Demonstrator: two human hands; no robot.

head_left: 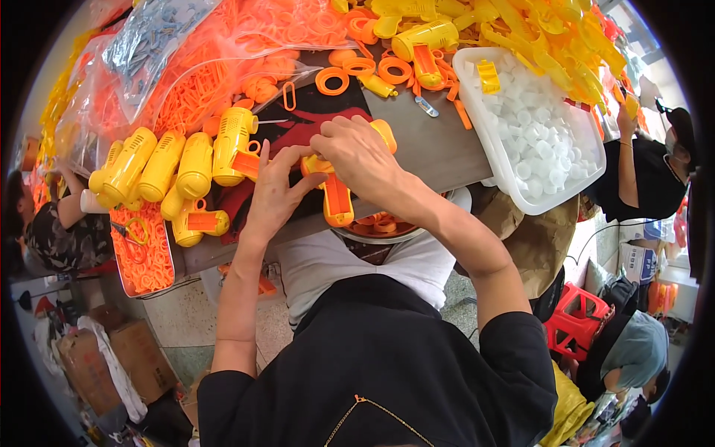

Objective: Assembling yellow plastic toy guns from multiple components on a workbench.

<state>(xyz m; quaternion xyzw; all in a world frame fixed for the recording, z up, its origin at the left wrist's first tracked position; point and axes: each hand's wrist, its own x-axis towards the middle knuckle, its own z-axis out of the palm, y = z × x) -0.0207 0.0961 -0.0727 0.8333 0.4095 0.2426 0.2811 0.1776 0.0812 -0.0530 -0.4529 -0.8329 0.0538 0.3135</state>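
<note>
The white rectangular tub [514,182] stands on the grey table [439,149] and is full of small white caps; one yellow clip [488,76] lies on top of them at its far end. To the left of the tub, in front of the person, both hands meet on a yellow and orange toy gun [337,195]. The right hand [357,153] is bent over the top of the toy and grips its body with curled fingers. The left hand [274,192] comes from the left side, its fingers half open, with the tips pressed on the toy's side. Further left of the tub, a row of finished yellow toy guns [175,167] lies side by side. Below this row, a small tray [141,257] holds orange rings. Behind the hands are clear bags of orange parts [201,82], and loose orange rings [361,67] lie near the tub's far left corner. A metal bowl [380,231] is partly hidden under the right forearm.
</note>
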